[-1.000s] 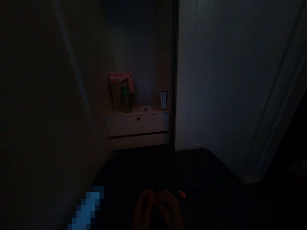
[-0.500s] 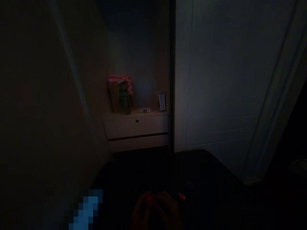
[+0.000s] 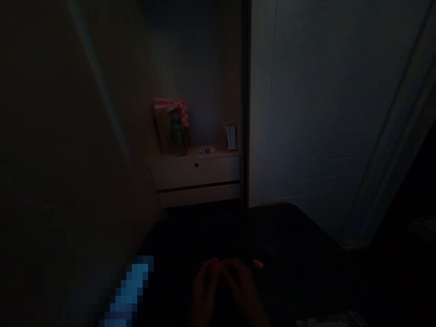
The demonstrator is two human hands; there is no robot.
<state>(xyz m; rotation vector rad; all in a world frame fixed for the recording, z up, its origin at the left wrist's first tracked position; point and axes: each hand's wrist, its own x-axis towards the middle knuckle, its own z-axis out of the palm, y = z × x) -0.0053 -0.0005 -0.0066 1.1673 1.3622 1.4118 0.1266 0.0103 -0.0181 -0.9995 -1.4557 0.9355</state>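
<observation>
Low light; finer detail lost. Landmark: dark table (image 3: 211,234). Over its near middle, left hand (image 3: 203,288) appears to pinch a small red piece (image 3: 215,266) between thumb and fingers; right hand (image 3: 244,286) brings its fingertips up against the inner side of that piece, though whether they grip or only touch cannot be told. Hands meet at the tips, wrists apart; judged a two-sided hold, one hand steadying while the other has access to a small object. An orange-red piece (image 3: 258,264) lies on the table, right of its middle, just beyond the right hand; probably put there for easy reach. A dark lump (image 3: 270,251), maybe purple, sits a little farther toward the table's far right corner; material not discernible. At the table's near right edge, a pale, partly cut-off item (image 3: 330,321), unidentified. Beyond the table's far edge, a drawer unit (image 3: 218,170) bears a green-topped bottle (image 3: 178,141), standing upright, presumably stored there to leave working room on the table.
</observation>
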